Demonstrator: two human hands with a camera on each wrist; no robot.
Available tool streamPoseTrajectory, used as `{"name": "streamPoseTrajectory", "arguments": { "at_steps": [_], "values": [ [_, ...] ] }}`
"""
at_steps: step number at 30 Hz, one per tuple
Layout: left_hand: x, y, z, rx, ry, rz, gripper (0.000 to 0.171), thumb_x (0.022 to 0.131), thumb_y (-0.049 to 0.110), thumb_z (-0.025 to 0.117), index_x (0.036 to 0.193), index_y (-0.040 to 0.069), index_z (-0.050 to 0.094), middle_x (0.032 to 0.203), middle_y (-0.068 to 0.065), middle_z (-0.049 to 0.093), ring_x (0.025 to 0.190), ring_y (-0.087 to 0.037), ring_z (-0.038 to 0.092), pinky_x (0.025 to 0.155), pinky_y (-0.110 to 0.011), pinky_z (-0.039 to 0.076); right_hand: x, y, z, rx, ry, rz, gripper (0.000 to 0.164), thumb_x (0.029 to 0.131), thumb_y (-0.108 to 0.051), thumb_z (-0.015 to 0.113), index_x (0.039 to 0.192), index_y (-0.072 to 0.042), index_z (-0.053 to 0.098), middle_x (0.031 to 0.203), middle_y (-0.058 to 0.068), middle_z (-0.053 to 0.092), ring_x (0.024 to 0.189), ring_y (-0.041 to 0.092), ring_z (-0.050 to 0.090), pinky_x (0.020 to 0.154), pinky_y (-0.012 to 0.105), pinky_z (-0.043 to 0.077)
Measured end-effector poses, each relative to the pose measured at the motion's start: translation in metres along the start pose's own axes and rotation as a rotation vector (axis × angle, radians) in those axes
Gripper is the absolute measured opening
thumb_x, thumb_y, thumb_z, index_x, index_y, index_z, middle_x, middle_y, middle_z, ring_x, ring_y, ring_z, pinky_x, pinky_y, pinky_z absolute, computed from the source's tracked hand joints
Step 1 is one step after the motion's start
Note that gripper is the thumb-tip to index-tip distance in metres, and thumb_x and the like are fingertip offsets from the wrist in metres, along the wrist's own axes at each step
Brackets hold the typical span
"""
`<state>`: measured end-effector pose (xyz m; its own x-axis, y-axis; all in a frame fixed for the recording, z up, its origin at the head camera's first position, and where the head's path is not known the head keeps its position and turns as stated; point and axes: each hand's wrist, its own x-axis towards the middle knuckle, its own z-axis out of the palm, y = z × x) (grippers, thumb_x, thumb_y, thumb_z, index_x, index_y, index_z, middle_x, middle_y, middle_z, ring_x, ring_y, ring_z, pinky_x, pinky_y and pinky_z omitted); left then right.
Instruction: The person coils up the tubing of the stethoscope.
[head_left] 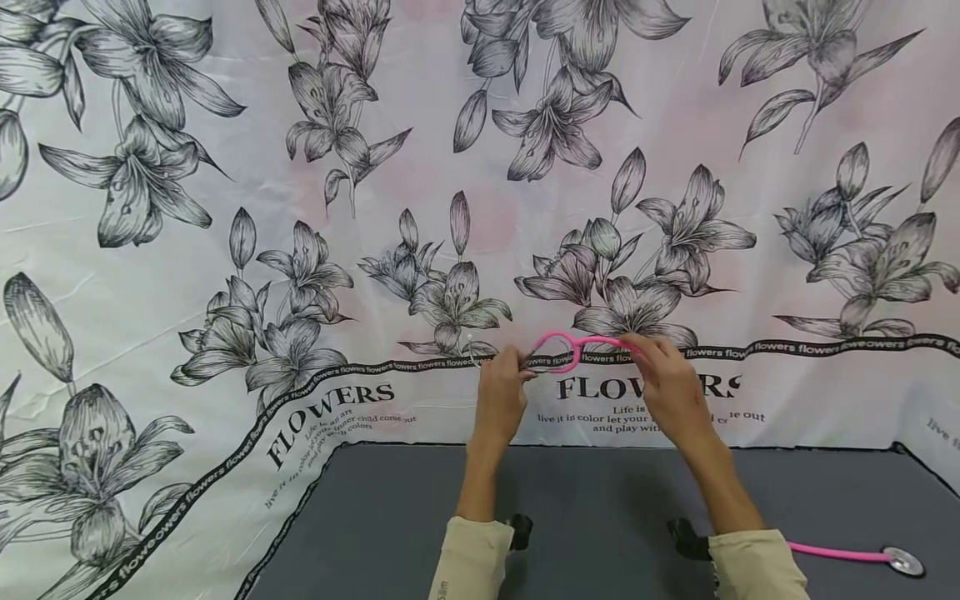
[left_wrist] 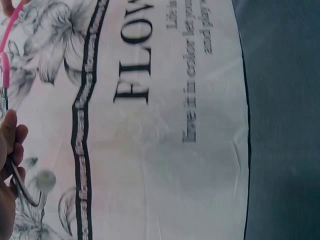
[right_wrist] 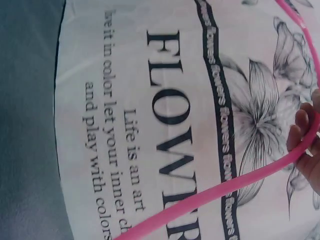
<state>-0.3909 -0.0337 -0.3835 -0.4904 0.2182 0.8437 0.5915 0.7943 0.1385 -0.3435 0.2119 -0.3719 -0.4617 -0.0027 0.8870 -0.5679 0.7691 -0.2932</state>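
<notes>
A pink stethoscope [head_left: 576,353] is held up between both hands in the head view. My left hand [head_left: 502,392] grips its metal ear tubes, and a whitish ear tip [left_wrist: 45,181] sticks out past the fingers in the left wrist view. With curled fingers, my right hand [head_left: 670,387] pinches the pink tubing [right_wrist: 215,191] beyond the fork. The tubing runs down behind the right forearm. At the lower right, its round metal chest piece [head_left: 903,562] lies on the dark grey surface.
A dark grey tabletop [head_left: 600,500] spreads beneath the forearms. Behind it hangs a white cloth [head_left: 450,408] printed with lilies, a black band and lettering. Black straps [head_left: 688,538] sit at the wrists by beige sleeves [head_left: 472,558].
</notes>
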Motion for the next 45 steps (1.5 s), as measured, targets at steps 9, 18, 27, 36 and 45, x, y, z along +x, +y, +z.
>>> {"name": "streamPoseTrajectory", "arguments": {
  "at_steps": [9, 18, 27, 36, 45],
  "values": [
    [-0.007, 0.026, 0.006, 0.017, 0.055, 0.011, 0.022, 0.089, 0.022, 0.074, 0.098, 0.007, 0.062, 0.082, -0.005, 0.070, 0.077, -0.018, 0.068, 0.084, -0.035, 0.052, -0.016, 0.012, -0.017, 0.014, 0.077, -0.015, 0.035, 0.098, 0.007, 0.063, 0.128, -0.008, 0.071, 0.091, 0.009, 0.059, 0.062, 0.004, 0.035, 0.057, 0.017, 0.030],
    [-0.005, 0.027, -0.002, 0.028, 0.048, 0.019, 0.019, 0.092, 0.019, 0.074, 0.100, 0.007, 0.063, 0.084, -0.002, 0.078, 0.075, -0.015, 0.073, 0.080, -0.032, 0.050, -0.008, 0.000, -0.034, -0.113, -0.033, -0.066, 0.032, 0.089, 0.008, 0.073, 0.118, -0.005, 0.076, 0.087, 0.010, 0.052, 0.075, 0.014, 0.042, 0.064, 0.020, 0.033],
    [-0.005, 0.025, -0.016, 0.118, 0.090, 0.006, 0.016, 0.090, 0.019, 0.076, 0.097, 0.010, 0.066, 0.082, -0.002, 0.079, 0.072, -0.014, 0.074, 0.077, -0.031, 0.050, -0.010, -0.015, -0.043, -0.104, -0.187, -0.111, 0.036, 0.080, 0.012, 0.081, 0.112, -0.002, 0.074, 0.089, 0.006, 0.056, 0.074, 0.013, 0.049, 0.057, 0.024, 0.042],
    [-0.009, 0.019, -0.021, 0.072, 0.068, -0.045, 0.017, 0.089, 0.019, 0.077, 0.100, 0.009, 0.069, 0.082, -0.002, 0.079, 0.073, -0.015, 0.074, 0.082, -0.033, 0.054, -0.009, -0.018, -0.048, -0.135, -0.124, -0.177, 0.053, 0.083, 0.012, 0.077, 0.132, -0.008, 0.071, 0.091, 0.007, 0.065, 0.075, 0.015, 0.059, 0.063, 0.021, 0.043],
    [-0.008, 0.021, -0.023, 0.041, 0.041, -0.060, 0.016, 0.091, 0.019, 0.076, 0.099, 0.009, 0.067, 0.081, -0.002, 0.079, 0.071, -0.016, 0.074, 0.078, -0.034, 0.052, -0.009, -0.019, -0.046, -0.184, -0.101, -0.092, 0.027, 0.089, 0.012, 0.072, 0.113, 0.001, 0.071, 0.089, 0.013, 0.062, 0.078, 0.027, 0.060, 0.063, 0.040, 0.048]
  ]
}}
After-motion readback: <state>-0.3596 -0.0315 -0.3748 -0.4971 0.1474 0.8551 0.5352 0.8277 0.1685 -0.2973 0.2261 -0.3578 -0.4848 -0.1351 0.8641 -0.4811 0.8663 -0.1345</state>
